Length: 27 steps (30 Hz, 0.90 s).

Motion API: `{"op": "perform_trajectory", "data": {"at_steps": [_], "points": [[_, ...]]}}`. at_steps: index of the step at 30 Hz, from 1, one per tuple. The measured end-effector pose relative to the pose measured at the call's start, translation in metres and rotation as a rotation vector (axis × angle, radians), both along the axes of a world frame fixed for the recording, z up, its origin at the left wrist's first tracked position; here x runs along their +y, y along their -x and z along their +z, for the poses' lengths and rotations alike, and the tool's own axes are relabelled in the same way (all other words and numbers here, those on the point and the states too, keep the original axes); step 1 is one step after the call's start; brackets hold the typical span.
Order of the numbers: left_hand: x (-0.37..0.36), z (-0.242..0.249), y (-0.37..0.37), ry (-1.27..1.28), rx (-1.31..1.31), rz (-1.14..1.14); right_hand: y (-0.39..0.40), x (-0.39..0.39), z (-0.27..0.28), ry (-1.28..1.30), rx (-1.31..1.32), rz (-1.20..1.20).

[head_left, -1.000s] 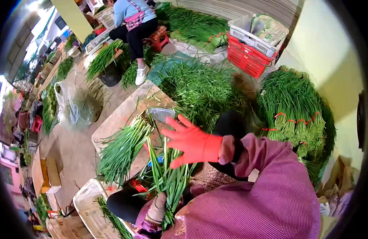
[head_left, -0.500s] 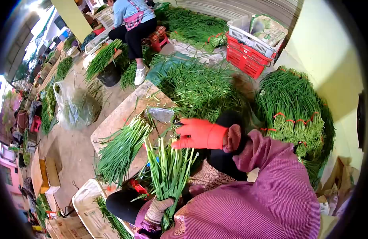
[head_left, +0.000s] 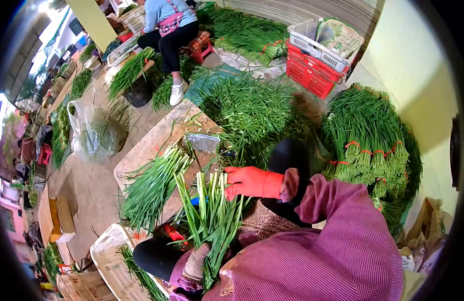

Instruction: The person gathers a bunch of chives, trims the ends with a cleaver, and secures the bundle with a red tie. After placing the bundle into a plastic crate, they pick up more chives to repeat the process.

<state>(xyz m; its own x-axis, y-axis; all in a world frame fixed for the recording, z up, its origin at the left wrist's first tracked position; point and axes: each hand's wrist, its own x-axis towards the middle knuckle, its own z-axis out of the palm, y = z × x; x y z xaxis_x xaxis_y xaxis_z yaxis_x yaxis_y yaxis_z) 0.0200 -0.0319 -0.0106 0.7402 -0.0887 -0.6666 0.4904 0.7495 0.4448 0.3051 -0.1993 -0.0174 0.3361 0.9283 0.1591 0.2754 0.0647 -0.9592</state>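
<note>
My left hand [head_left: 196, 262], in a pale beige covering, is closed round the leafy lower part of a bunch of garlic chives [head_left: 212, 226]. The pale cut ends point up and away from me. At the right edge of those ends is my right hand [head_left: 254, 182], in an orange-red glove, its fingers curled in against the stalks. Just beyond, more loose garlic chives [head_left: 156, 183] lie on a wooden board [head_left: 136, 159]. A clear plastic box [head_left: 203, 143] sits on the board near its right side.
A heap of loose greens [head_left: 257, 113] spreads beyond the board. Banded bundles [head_left: 370, 135] are stacked at the right. A white crate [head_left: 111, 253] stands at my left; a red crate [head_left: 312, 70] is farther back. Another person [head_left: 171, 30] sits on a stool. A plastic bag [head_left: 96, 130] rests on the floor.
My right hand has come down slightly and to the right, and its spread fingers have drawn in against the stalk ends. The bunch in my left hand has tilted slightly left.
</note>
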Motion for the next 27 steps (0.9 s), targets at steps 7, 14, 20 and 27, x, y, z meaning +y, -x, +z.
{"op": "perform_trajectory", "data": {"at_steps": [7, 14, 20, 27], "points": [[0.005, -0.016, -0.001, -0.163, -0.212, -0.085, -0.078, -0.033, 0.051, 0.419, -1.204, -0.908], [0.004, -0.019, 0.001, -0.219, -0.18, -0.115, 0.001, 0.009, 0.076, 0.092, -0.93, -0.285], [-0.005, 0.007, 0.004, -0.106, -0.079, -0.028, 0.013, 0.017, 0.042, 0.234, -0.901, -0.295], [-0.014, 0.017, -0.001, -0.157, -0.046, 0.006, 0.031, 0.029, 0.026, 0.31, -0.652, -0.299]]}}
